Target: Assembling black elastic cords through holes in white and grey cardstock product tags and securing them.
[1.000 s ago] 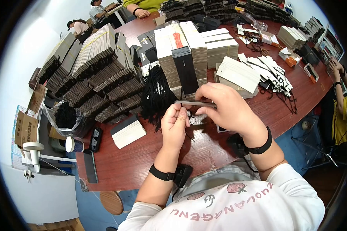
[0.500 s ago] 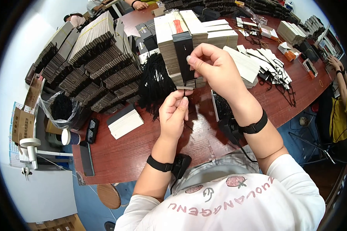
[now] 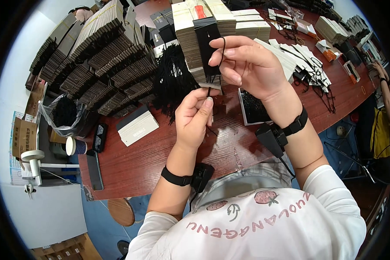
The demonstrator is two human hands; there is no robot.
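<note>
A stack of black hang tags (image 3: 207, 43) stands upright before me, leaning against tall bundles of cards. A black cord (image 3: 209, 91) hangs at its lower end, pinched between the thumb and forefinger of my left hand (image 3: 196, 112). Beside the tags, my right hand (image 3: 256, 63) is raised with its fingers partly curled and somewhat spread. A loop of cord passes over its forefinger and runs down past the other fingers. A thick bunch of loose black cords (image 3: 174, 80) lies just left of the tags. To the right, below my right hand, is a white box of small black pieces (image 3: 252, 107).
Tall bundles of corded tags (image 3: 112, 60) rise at the left. White cards (image 3: 138, 128), a phone (image 3: 95, 171), a paper cup (image 3: 76, 146) and a bag of black cord (image 3: 66, 113) are nearer. White tags with cords (image 3: 307, 65) spread at the right, where another person's arm (image 3: 383, 82) shows.
My right hand has opened its pinch, shifted slightly right, and now has the cord looped over its forefinger. My left hand keeps its pinch at the lower end of the tags.
</note>
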